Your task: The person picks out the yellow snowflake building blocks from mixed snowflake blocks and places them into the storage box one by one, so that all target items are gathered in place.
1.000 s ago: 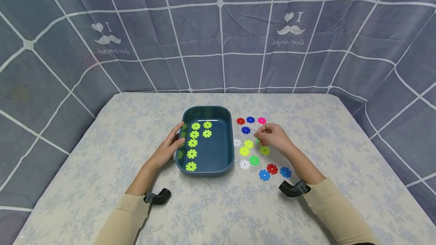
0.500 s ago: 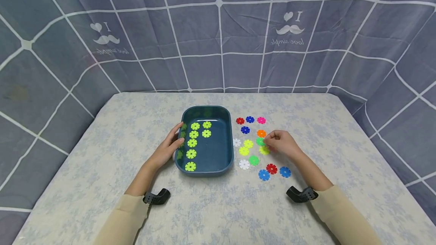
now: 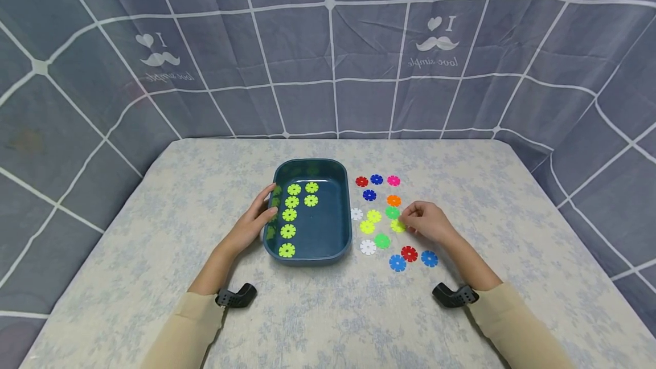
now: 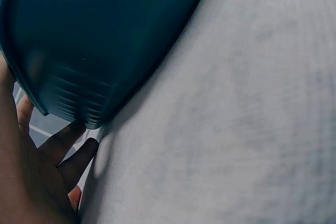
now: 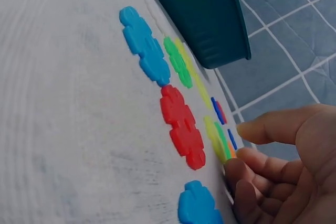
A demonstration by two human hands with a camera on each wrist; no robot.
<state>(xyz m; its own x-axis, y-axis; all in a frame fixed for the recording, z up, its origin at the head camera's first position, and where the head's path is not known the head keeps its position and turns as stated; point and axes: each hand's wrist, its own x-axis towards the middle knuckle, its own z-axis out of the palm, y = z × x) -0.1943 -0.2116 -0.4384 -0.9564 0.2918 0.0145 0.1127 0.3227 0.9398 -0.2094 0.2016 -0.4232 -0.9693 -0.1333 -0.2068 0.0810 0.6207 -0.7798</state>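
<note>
My left hand [image 3: 253, 222] holds the left side of a dark teal plastic tub [image 3: 328, 226], thumb at the rim and fingers along the outer wall. Several yellow-green snowflake discs [image 3: 289, 215] lie on its floor, mostly along the left. To the right of the tub my right hand [image 3: 426, 221] is low over the table, its fingertips overlapping the edge of a yellow disc [image 3: 397, 225]. In the right wrist view its thumb [image 5: 262, 127] stands apart from the curled fingers [image 5: 262, 174], with no disc between them. A green disc [image 3: 392, 213] lies just beyond the yellow one.
Other loose discs lie right of the tub: orange [image 3: 393, 200], pink [image 3: 393, 180], dark blue [image 3: 369, 195], white [image 3: 368, 247], red [image 3: 409, 253] and light blue [image 3: 397, 263]. A grey-blue checked curtain [image 3: 359, 107] hangs behind the patterned tablecloth [image 3: 318, 312].
My right hand has moved right and nearer to me, from over the orange and green discs to the yellow disc, uncovering both. My left hand has stayed on the tub.
</note>
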